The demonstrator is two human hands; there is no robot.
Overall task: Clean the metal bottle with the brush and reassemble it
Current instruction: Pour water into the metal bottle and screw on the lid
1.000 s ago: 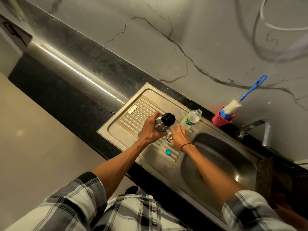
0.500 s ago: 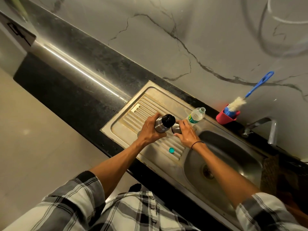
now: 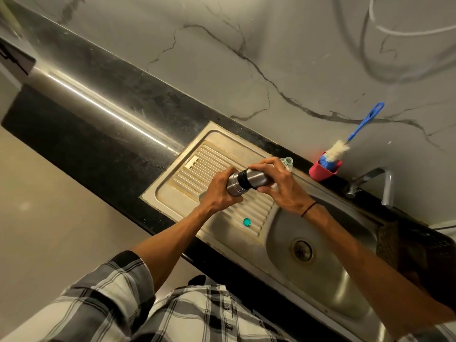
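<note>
My left hand (image 3: 218,192) grips the body of the metal bottle (image 3: 234,186), held tilted above the ribbed drainboard (image 3: 204,164). Over the bottle's black stopper end sits the metal cup lid (image 3: 257,179), which my right hand (image 3: 281,186) holds with its fingers curled round it. The brush (image 3: 345,144), with a blue handle and white bristles, stands in a red holder (image 3: 320,172) against the wall, right of my hands.
A clear plastic bottle (image 3: 287,161) stands uncapped behind my right hand, mostly hidden. A small teal cap (image 3: 247,221) lies on the drainboard. The sink basin (image 3: 328,265) with its drain is at the right, and the tap (image 3: 380,181) above it. Black countertop (image 3: 98,124) stretches left.
My right hand picked the metal cup lid up from the drainboard and brought it onto the bottle's black top. The left hand tilted the bottle further toward the right.
</note>
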